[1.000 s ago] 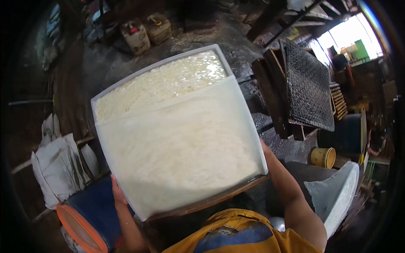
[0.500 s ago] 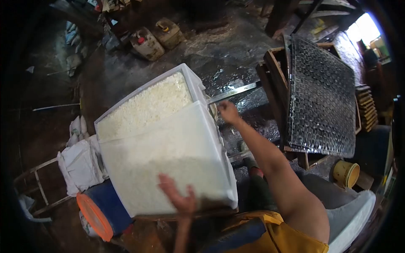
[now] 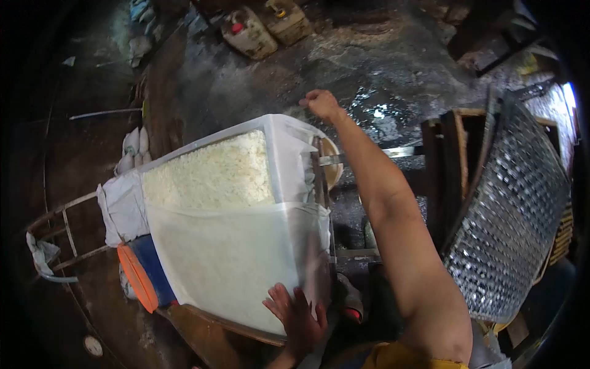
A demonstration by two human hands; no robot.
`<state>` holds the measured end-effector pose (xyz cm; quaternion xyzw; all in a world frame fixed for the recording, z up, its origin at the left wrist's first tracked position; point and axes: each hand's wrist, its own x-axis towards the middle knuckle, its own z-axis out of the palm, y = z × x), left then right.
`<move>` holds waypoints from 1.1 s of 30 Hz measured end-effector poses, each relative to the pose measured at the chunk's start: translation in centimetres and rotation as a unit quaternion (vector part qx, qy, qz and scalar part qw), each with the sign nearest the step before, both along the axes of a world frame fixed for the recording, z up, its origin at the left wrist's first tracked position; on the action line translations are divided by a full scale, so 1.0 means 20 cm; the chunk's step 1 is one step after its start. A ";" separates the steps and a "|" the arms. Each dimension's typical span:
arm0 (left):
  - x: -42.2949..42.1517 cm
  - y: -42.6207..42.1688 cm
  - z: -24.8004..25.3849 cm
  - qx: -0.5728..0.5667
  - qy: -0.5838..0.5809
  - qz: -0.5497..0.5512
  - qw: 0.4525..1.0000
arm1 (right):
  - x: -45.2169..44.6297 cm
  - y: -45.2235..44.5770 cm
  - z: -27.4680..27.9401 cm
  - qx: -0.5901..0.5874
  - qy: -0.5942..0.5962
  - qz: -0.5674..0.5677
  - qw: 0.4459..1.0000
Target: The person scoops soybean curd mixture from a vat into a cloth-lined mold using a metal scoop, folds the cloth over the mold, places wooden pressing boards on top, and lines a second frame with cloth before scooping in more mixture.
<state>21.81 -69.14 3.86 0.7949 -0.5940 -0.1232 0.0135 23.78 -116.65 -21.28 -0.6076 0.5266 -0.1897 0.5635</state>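
Note:
A large box lined with white cloth [image 3: 209,258] stands before me, holding a pale, crumbly, curd-like mass [image 3: 215,172]. The cloth lies smooth over the near part; the far part of the mass is uncovered. My left hand [image 3: 298,320] is open at the box's near right corner, fingers spread, on or just above the cloth. Beyond the far right corner, my right hand [image 3: 322,106] is raised with its fingers curled closed. Anything inside those fingers is hidden. Cloth also hangs over the right side of the box.
Stacked dark woven trays [image 3: 513,209] lean at right on a wooden frame. A metal bar [image 3: 399,152] runs to them past a round tub [image 3: 333,163]. Left are a blue drum with orange rim [image 3: 136,280] and a white sack [image 3: 121,209]. Jerrycans [image 3: 249,34] stand on the wet floor.
My right hand has moved from beside the box to beyond its far right corner. My left hand has shifted towards the near right corner. The camera view has turned.

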 end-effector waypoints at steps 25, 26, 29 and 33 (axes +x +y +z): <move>0.01 0.12 -0.09 0.011 -0.033 0.048 0.998 | 0.42 -0.25 0.18 -0.331 -0.001 -0.042 0.943; 0.03 0.14 -0.11 -0.010 -0.017 0.037 0.999 | 0.45 -0.27 0.36 -0.285 -0.009 -0.063 0.956; 0.04 0.12 -0.09 -0.044 0.013 0.034 0.998 | 0.60 -0.44 0.70 -0.178 -0.076 -0.060 0.979; 0.05 0.04 0.01 -0.047 0.037 0.025 0.998 | 0.63 -0.38 1.56 -0.195 -0.363 0.009 0.911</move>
